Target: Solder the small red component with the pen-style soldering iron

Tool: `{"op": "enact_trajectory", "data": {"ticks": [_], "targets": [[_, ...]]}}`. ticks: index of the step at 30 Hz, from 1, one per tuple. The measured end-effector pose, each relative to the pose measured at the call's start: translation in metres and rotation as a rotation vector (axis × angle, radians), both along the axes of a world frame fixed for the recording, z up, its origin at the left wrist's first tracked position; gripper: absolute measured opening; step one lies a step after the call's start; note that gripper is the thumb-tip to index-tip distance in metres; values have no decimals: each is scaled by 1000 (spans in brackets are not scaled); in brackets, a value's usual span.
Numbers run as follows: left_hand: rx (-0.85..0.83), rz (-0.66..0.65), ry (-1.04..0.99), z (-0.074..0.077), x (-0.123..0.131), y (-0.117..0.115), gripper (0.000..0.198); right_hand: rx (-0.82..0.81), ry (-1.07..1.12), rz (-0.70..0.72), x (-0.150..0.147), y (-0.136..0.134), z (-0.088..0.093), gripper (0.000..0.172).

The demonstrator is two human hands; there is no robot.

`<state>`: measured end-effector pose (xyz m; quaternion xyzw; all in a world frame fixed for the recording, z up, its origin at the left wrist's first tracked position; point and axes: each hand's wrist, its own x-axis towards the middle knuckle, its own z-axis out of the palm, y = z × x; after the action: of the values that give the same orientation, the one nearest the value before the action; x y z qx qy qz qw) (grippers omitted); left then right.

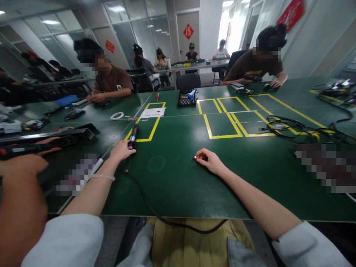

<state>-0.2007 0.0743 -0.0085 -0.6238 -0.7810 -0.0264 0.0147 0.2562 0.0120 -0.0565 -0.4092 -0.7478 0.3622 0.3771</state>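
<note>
My left hand (122, 151) is closed around the near end of a dark cylindrical tool (134, 134) with a silver band, which points away from me on the green table. The tool's exact kind is unclear. My right hand (209, 160) pinches a small red piece (195, 158) just above or on the tabletop; its shape is too small to make out. A black cable (144, 200) runs from below my left hand over the table's near edge.
Yellow tape rectangles (225, 136) mark the table, with a white paper (153, 112) on one. Further off are a black tray (187, 100), a red-handled screwdriver (158, 97) and a tape roll (116, 116). Tangled cables (289, 128) lie right. Another person's arm (23, 193) reaches in at left.
</note>
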Motion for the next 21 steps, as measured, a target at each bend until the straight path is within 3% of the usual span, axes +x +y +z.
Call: {"op": "enact_trajectory", "data": {"ticks": [8, 14, 21], "targets": [[70, -128, -9, -10, 99, -24, 59, 33, 26, 37, 0, 0, 0, 5], [128, -319, -80, -15, 182, -45, 58, 93, 5, 18, -1, 0, 1, 2], [152, -540, -155, -20, 258, -67, 64, 190, -76, -106, 0, 0, 2, 7]]}}
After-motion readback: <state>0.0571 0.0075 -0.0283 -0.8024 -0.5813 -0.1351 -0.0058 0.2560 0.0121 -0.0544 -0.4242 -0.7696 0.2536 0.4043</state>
